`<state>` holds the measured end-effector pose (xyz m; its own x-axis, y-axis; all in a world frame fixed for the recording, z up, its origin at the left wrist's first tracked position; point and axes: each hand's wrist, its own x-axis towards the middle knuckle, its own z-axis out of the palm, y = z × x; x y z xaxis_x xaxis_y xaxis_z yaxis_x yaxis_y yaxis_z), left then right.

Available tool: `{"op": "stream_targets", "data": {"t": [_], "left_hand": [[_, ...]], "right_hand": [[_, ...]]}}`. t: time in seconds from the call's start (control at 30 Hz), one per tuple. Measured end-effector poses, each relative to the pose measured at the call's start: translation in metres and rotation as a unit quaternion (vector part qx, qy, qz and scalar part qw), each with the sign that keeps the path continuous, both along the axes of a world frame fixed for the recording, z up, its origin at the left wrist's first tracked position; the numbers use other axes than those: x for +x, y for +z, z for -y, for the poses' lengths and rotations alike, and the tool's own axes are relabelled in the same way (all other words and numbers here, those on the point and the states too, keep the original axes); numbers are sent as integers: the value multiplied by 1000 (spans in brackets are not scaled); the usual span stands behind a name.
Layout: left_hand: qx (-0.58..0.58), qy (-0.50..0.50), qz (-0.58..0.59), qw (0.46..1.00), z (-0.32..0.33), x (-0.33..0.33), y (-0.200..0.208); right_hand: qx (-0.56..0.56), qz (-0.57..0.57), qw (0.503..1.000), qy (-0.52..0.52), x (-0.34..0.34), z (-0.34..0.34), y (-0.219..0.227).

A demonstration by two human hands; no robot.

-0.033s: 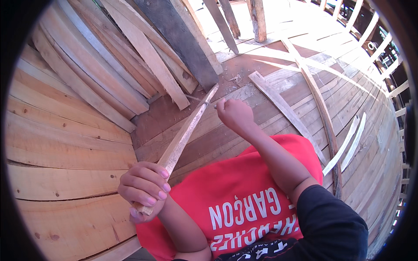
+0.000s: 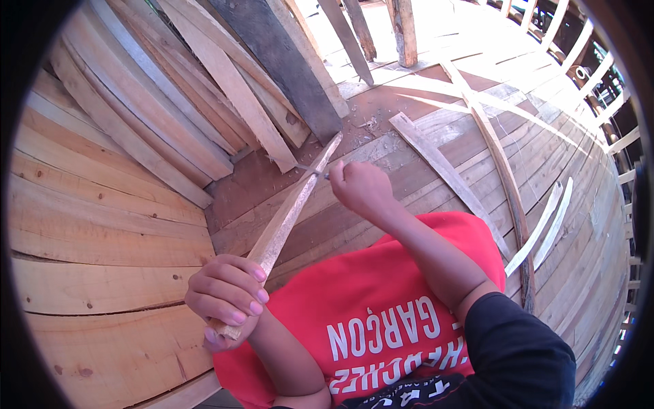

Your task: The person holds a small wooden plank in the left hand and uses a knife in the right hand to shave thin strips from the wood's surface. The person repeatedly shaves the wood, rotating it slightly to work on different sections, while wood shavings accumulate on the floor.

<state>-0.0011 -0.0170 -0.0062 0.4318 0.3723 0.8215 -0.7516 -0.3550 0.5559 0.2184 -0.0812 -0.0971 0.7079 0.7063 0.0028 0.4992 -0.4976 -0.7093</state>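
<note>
My left hand [image 2: 228, 294] is wrapped round the thick lower end of a pale wooden stick [image 2: 287, 221]. The stick slants up and away from me, narrowing to a point at its far end. In my right hand [image 2: 362, 189], closed in a fist, is a knife [image 2: 315, 172]; its thin blade lies across the stick a little below the tip. The fist hides most of the handle. A red cloth or garment [image 2: 381, 273] with white lettering covers my lap beneath both arms.
Upright planks [image 2: 262, 116] and a dark post [image 2: 289, 68] stand at the far left, beside a plank wall [image 2: 102, 245]. Wood shavings [image 2: 371, 126] litter the floor near the post. Long wooden strips [image 2: 501, 153] and two curved white pieces [image 2: 553, 221] lie on the right.
My right hand and the knife have shifted slightly toward me and to the left, so the blade sits lower on the stick. The left hand and stick have barely moved.
</note>
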Motion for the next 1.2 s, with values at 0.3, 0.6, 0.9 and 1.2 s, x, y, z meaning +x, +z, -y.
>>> {"op": "stream_targets", "data": {"t": [0.3,0.6,0.9,1.2], "left_hand": [[-33,-6,11,999,-12,-10,-9],[35,-115,-14,993,-12,4,7],[21,-99,-16,995,-21,-13,-2],[12,-80,-2,997,-23,-13,-4]], "right_hand": [[22,-24,999,31,-11,5,8],[-54,22,998,-29,35,9,-24],[-9,-22,997,79,-21,11,27],[-4,24,993,111,-44,20,49]]}}
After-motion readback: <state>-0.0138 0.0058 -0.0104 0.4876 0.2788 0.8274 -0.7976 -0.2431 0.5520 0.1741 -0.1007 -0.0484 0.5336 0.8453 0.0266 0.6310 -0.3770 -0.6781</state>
